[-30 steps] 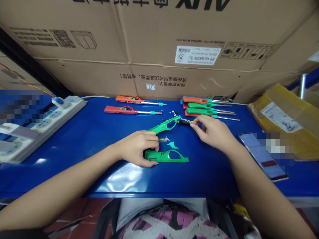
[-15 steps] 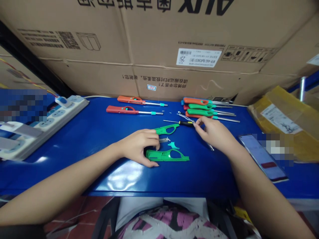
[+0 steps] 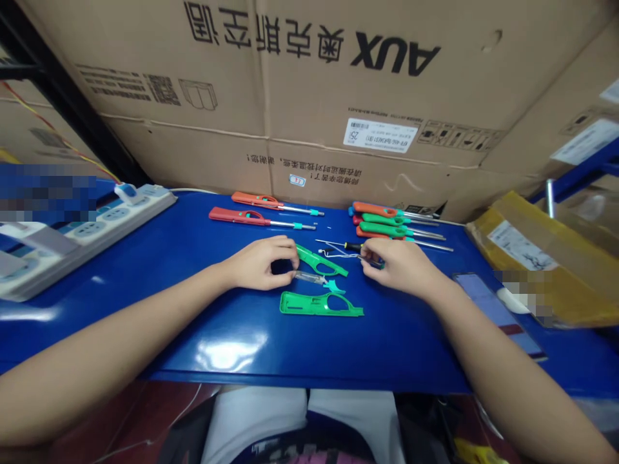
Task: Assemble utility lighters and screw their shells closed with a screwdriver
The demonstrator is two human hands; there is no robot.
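I am seeing the left hand (image 3: 258,263) closing its fingers round the butt end of the green lighter shell (image 3: 320,260), which is lying tilted just behind the flat green half (image 3: 319,304) on the blue table (image 3: 193,309). The right hand (image 3: 399,265), behind and to the right of that flat half, is pinching the black wired part (image 3: 352,247). A teal trigger (image 3: 334,285) and a clear tube (image 3: 309,278) are lying between the two shells. Finished lighters (image 3: 391,222) are resting well behind the flat half.
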